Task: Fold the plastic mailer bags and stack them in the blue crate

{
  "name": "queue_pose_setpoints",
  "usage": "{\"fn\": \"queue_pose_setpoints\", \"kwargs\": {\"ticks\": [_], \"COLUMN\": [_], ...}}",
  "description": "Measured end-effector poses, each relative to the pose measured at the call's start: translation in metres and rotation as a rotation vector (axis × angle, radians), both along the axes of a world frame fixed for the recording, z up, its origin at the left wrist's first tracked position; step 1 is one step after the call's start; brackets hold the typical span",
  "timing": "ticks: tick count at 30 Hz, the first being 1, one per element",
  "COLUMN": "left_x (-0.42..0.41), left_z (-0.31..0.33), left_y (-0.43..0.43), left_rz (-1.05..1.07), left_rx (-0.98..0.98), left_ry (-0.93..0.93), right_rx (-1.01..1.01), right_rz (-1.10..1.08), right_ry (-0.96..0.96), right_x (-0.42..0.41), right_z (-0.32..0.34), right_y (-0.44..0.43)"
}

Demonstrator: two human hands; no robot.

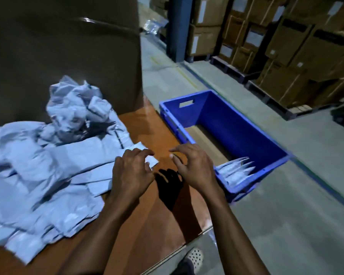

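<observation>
Orange-brown table (163, 135) carries a loose pile of pale mailer bags (38, 175), left of the left hand (131, 173). Blue crate (226, 116) sits on the floor (286, 215), right of the right hand (195, 167).

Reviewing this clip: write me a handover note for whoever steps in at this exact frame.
Left hand: fingers curled on the end of a mailer bag at the pile's edge, seemingly pinching it.
Right hand: fingers spread, holding nothing, above the table edge.
Blue crate: on the floor right of the table.
Done: a few folded bags lie at the crate's near end.
Left: the loose pile on the table, mostly unfolded, starting with the bag in hand.
</observation>
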State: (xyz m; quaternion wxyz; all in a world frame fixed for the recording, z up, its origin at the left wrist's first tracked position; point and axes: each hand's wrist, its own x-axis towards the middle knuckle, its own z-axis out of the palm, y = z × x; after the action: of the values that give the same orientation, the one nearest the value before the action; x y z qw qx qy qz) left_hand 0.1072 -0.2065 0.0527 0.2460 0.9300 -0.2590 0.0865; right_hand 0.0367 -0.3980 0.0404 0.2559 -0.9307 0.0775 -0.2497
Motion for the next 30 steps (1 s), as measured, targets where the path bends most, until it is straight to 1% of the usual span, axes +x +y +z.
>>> {"fn": "queue_pose_setpoints", "kwargs": {"ticks": [3,5,7,9,12,13,15,17,19,21,23,25,27,30], "left_x": [-0.006,-0.005,-0.002,0.0,0.0,0.001,0.003,0.008,0.014,0.016,0.01,-0.004,-0.024,-0.049], "left_z": [-0.02,-0.035,-0.049,-0.058,-0.061,-0.062,-0.065,-0.07,-0.075,-0.077,-0.079,-0.081,-0.088,-0.101], "left_y": [0.051,0.077,0.092,0.099,0.1,0.099,0.1,0.101,0.103,0.105,0.104,0.096,0.086,0.079], "left_rz": [0.149,0.209,0.206,0.181,0.153,0.143,0.126,0.113,0.094,0.061,0.001,-0.096,-0.186,-0.269], "left_rx": [0.057,0.103,0.156,0.193,0.197,0.2,0.204,0.198,0.181,0.12,0.018,-0.026,0.044,0.181], "left_ry": [0.021,0.009,0.014,0.031,0.055,0.047,0.013,-0.035,-0.103,-0.194,-0.293,-0.325,-0.254,-0.078], "right_rx": [0.035,0.066,0.039,-0.035,-0.142,-0.129,-0.033,0.032,0.052,0.055,0.079,0.089,0.043,0.009], "right_rz": [0.079,0.13,0.149,0.121,0.066,0.071,0.101,0.104,0.094,0.058,0.02,-0.022,-0.056,-0.074], "right_ry": [0.041,0.094,0.138,0.171,0.205,0.186,0.115,-0.005,-0.103,-0.157,-0.204,-0.215,-0.168,0.008], "right_x": [0.017,0.033,0.047,0.056,0.061,0.062,0.059,0.052,0.04,0.023,-0.003,-0.036,-0.066,-0.092], "right_z": [-0.021,-0.043,-0.061,-0.074,-0.086,-0.09,-0.088,-0.079,-0.07,-0.064,-0.06,-0.063,-0.076,-0.102], "right_y": [0.049,0.074,0.093,0.107,0.116,0.116,0.114,0.112,0.105,0.093,0.077,0.06,0.047,0.037]}}
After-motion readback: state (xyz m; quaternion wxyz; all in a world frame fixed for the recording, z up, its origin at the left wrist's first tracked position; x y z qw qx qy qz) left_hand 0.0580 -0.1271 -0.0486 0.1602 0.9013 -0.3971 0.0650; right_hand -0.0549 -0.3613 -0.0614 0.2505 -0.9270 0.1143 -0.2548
